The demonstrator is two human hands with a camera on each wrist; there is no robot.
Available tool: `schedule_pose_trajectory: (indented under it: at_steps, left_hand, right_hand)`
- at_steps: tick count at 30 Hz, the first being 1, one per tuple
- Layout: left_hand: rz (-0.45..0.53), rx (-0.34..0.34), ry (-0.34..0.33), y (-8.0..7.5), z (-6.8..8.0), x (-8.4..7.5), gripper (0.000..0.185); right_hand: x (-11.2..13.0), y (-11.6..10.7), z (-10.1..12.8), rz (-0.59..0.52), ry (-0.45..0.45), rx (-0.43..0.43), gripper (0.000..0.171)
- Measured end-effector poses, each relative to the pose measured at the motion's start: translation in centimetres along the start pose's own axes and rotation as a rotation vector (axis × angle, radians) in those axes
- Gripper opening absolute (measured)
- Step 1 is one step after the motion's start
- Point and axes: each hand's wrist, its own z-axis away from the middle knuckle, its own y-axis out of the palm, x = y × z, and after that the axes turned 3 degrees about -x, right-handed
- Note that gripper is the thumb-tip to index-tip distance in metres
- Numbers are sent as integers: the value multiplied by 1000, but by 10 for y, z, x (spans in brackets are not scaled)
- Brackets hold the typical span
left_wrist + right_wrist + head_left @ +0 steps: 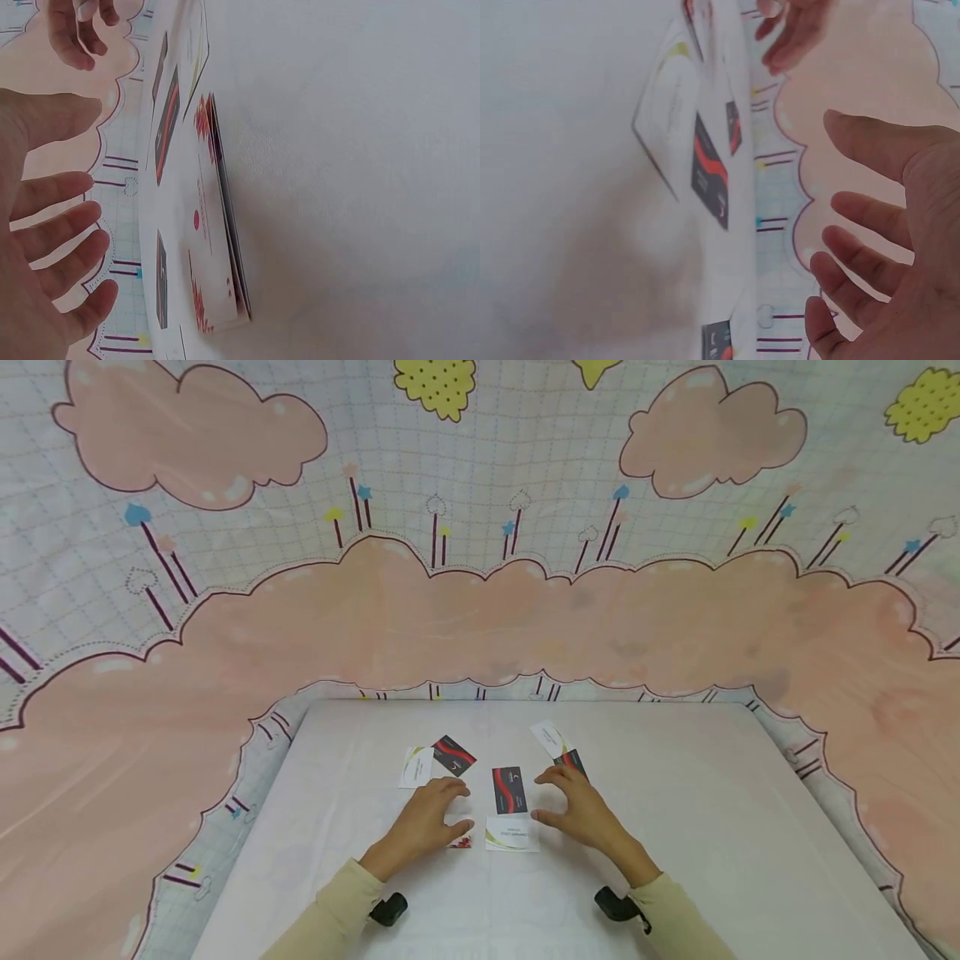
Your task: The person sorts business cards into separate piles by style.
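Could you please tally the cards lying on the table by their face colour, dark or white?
Dark cards: 3, one at the back left, one in the middle, one partly hidden by the right hand
White cards: 4, at, and one with red print under the left hand
Total: 7

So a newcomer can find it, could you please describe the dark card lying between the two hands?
On the white table, look between the left hand and right hand. The dark card lies upright there, just beyond a white card; it alone stands apart, touching no other card.
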Motion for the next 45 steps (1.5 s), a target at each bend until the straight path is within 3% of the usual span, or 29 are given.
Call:
schedule_pose_trajectory:
  at_steps: [19, 29, 36, 45]
  left_hand:
    - [10, -104, -73, -11, 4, 17, 35]
    - [8, -172, -183, -16, 10, 25, 35]
    - [0, -218, -226, -20, 13, 37, 39]
    - [-27, -284, -276, -19, 15, 58, 42]
  right_hand:
    - [25, 9, -36, -72, -38, -29, 44]
    - [35, 22, -61, -145, -80, -50, 45]
    - [39, 34, -79, -173, -72, -64, 48]
    - [46, 58, -99, -247, -9, -10, 51]
